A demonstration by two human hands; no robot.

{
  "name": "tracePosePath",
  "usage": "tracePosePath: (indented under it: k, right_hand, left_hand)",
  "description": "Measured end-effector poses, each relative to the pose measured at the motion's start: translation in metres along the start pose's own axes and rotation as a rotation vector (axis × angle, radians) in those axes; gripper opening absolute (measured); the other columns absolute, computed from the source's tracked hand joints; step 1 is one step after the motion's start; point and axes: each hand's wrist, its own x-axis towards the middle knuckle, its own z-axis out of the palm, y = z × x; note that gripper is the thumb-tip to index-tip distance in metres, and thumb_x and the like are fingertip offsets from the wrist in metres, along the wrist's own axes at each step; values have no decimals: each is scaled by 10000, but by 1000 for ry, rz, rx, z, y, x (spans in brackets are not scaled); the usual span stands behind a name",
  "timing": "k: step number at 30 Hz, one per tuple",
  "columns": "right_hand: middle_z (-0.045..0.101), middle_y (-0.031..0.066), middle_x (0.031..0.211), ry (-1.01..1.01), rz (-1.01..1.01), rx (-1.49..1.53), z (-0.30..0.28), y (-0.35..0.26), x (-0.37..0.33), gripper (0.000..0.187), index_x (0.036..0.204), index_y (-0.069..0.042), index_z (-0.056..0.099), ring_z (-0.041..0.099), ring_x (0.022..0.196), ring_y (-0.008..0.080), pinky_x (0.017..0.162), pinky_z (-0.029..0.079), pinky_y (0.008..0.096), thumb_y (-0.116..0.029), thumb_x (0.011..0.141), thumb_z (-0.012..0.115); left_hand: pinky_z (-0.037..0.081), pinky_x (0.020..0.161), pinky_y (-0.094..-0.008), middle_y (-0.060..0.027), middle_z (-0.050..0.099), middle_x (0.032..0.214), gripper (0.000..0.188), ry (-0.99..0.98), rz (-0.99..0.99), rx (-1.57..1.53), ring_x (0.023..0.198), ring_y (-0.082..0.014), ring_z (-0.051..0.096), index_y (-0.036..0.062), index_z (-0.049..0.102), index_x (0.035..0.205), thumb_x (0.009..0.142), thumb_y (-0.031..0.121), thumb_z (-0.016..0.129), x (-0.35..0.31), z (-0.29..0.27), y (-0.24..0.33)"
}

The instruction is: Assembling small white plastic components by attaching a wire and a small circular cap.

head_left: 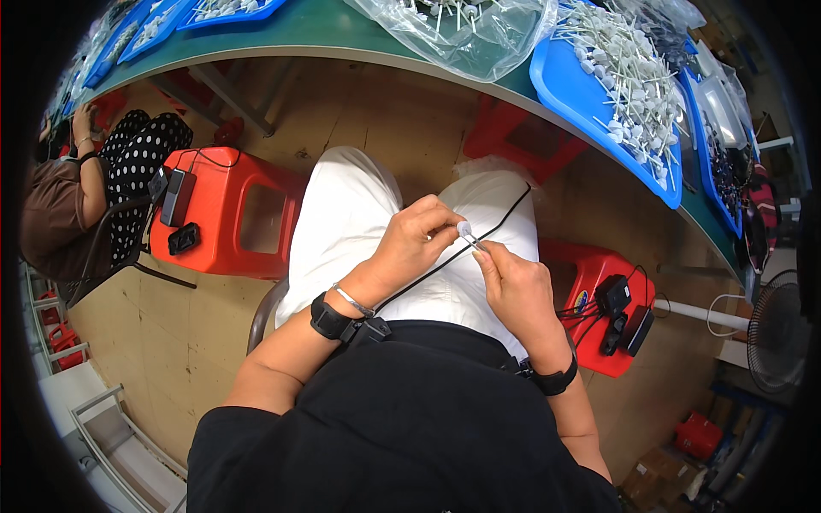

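Note:
Over my lap, my left hand pinches a small whitish piece with a rounded head between thumb and fingertips. My right hand meets it from the right, its thumb and fingers closed on a thin silvery two-pronged thing that touches the white piece. Whether those prongs are tweezers or part of the piece is too small to tell. A thin black cable runs slantwise over my white trousers, passing behind both hands. Both wrists wear black bands.
Ahead is a green table with a blue tray of white stalked pieces and a clear plastic bag of more. Red stools with black devices flank me. Another person sits at left; a fan stands at right.

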Motion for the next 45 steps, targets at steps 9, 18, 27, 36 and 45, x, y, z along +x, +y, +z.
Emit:
tracePosePath:
  k: [9, 18, 27, 36, 45]
  right_hand:
    - [584, 223, 616, -226, 223, 318, -6, -1, 2, 256, 915, 10, 639, 606, 577, 413, 534, 466, 462, -222, 1004, 578]
    - [601, 221, 663, -437, 282, 490, -9, -7, 1, 246, 1008, 9, 671, 579, 568, 391, 567, 459, 412, -222, 1001, 585]
    - [563, 180, 589, -138, 216, 445, -4, 1, -1, 196, 1016, 4, 682, 574, 498, 296, 498, 435, 368, -179, 988, 617]
    - [509, -15, 555, -324, 399, 589, -9, 5, 3, 305, 1024, -17, 720, 452, 521, 55, 520, 391, 254, -248, 1048, 522]
    - [523, -8, 578, -429, 489, 776, -9, 10, 3, 375, 994, -3, 720, 467, 568, 65, 566, 404, 256, -310, 1054, 512]
  left_hand:
    - [495, 596, -275, -75, 630, 860, 81, 16, 38, 55, 666, -147, 602, -9, 710, 933, 853, -24, 714, -1, 1, 1]
    - [509, 604, -247, -71, 636, 873, 63, 25, -60, -75, 698, -125, 636, -18, 709, 941, 882, 4, 707, 1, 2, 1]
    - [534, 637, -219, -47, 624, 918, 107, -34, -242, -349, 740, -91, 655, -28, 710, 973, 941, 69, 678, 0, 2, 0]
    - [536, 642, -225, -47, 625, 913, 110, -72, -229, -317, 734, -98, 657, -9, 725, 1006, 944, 63, 670, 0, 0, 1]
    - [541, 649, -233, -46, 625, 909, 122, -88, -202, -295, 724, -101, 646, 0, 734, 1029, 933, 29, 664, 1, 2, 0]
